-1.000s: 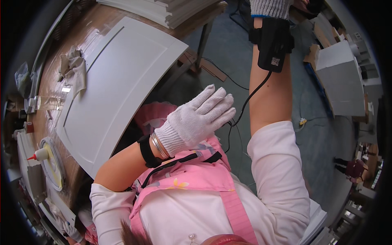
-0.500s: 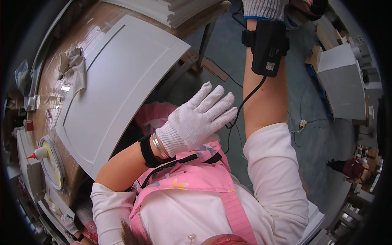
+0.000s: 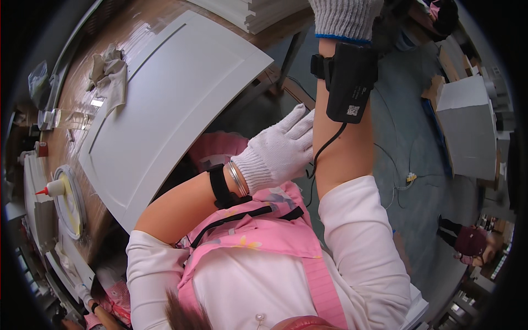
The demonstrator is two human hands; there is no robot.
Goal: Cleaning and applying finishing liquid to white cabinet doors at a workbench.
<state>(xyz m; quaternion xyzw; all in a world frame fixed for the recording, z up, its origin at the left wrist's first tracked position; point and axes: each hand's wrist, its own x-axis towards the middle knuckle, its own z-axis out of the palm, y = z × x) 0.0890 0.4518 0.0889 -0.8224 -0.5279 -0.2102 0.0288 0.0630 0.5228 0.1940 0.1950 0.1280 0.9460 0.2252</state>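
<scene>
From here, white panel (image 3: pixel 170 104) looks stiff, probably slick; best held by opposite edges. Left hand (image 3: pixel 281 149) flat, fingers extended; right hand (image 3: pixel 345 19) cut off, can't tell.

A beige cloth (image 3: pixel 111 80) and 1 red-tipped white bottle (image 3: pixel 55 188) show against the brown tabletop (image 3: pixel 135 34), the bottle overlapping a round, pale-rimmed dish (image 3: pixel 71 212). On the grey floor (image 3: pixel 421 220), tangled cables (image 3: pixel 410 179) lie near a pale box (image 3: pixel 466 129); 1 person in dark red (image 3: pixel 471 242) stands well apart.
</scene>
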